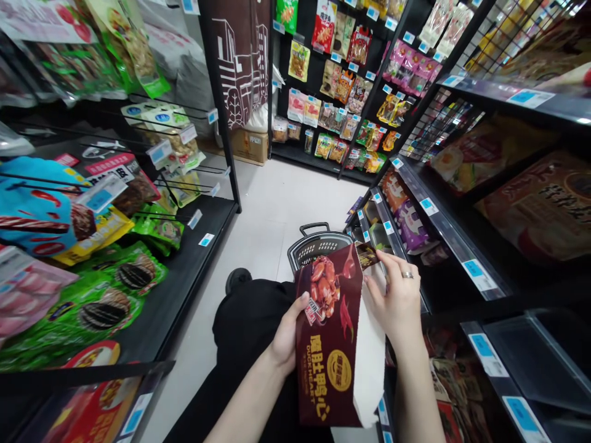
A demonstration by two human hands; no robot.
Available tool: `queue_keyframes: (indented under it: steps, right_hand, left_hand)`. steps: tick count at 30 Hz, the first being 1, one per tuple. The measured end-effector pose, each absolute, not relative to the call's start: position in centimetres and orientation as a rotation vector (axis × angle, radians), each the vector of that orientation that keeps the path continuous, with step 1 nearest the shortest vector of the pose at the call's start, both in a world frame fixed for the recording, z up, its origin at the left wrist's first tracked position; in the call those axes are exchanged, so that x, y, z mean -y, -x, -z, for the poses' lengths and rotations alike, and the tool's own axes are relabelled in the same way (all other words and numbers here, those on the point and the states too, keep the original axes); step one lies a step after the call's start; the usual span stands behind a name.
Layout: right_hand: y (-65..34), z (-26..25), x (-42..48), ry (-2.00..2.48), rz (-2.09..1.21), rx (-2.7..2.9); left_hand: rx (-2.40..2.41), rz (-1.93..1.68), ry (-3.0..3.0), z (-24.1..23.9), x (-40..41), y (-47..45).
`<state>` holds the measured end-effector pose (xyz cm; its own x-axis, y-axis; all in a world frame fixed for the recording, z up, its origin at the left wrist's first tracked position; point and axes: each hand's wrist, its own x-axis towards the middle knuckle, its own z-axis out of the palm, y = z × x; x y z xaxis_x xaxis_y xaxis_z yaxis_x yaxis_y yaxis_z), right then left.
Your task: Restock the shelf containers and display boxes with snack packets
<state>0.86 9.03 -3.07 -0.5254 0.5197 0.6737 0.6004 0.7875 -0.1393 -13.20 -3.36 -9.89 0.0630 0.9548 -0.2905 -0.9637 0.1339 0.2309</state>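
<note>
- The left hand (286, 338) is wrapped round the left edge of a dark red snack carton (330, 363). Its thumb is pressed on the printed front and its fingers are hidden behind.
- The carton is held in the air, upright and tilted a little to the right, above the person's dark trousers. It is just beside the front edge of the lower right-hand shelf (443, 231).
- The right hand (399, 301), with a ring (407, 275) on one finger, lies along the carton's white side. Its fingertips are closed on a small dark packet (368, 255) that sticks out of the carton's open top.
- A black shopping basket (316, 245) stands on the pale floor (272, 203) just beyond the carton, near the foot of that shelf.
- Drawing the packet out cleanly probably calls for a firm, steady left-hand grip, so the carton does not twist as the packet slides.
- The pull is best made straight along the carton's length. An angled pull could catch the packet on the torn mouth or drag other packets out with it.
- Keeping the open top level or raised should stop loose contents from spilling toward the floor.
- Bags hang on hooks along the left-hand shelf (184, 271), well apart from both hands.
</note>
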Motion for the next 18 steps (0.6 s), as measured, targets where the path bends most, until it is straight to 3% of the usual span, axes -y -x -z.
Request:
queue_keyframes:
  steps: [5, 9, 13, 18]
  right_hand:
    - [-1.0, 2.9, -8.1, 0.742, 0.074, 2.107]
    - [-1.2, 2.3, -7.1, 0.602, -0.516, 1.898]
    - [-2.3, 1.1, -7.2, 0.703, -0.755, 1.275]
    - [-4.3, 0.6, -9.1, 0.185, -1.716, 0.884]
  left_hand:
    - [-0.405, -1.446, 0.013, 10.4, 3.5, 13.4]
    - [-0.264, -1.436, -0.051, 10.7, 3.4, 13.6]
    - [-0.019, -1.514, -0.168, 10.1, 3.1, 13.9]
    - [0.104, -1.522, -0.216, 10.4, 2.9, 14.4]
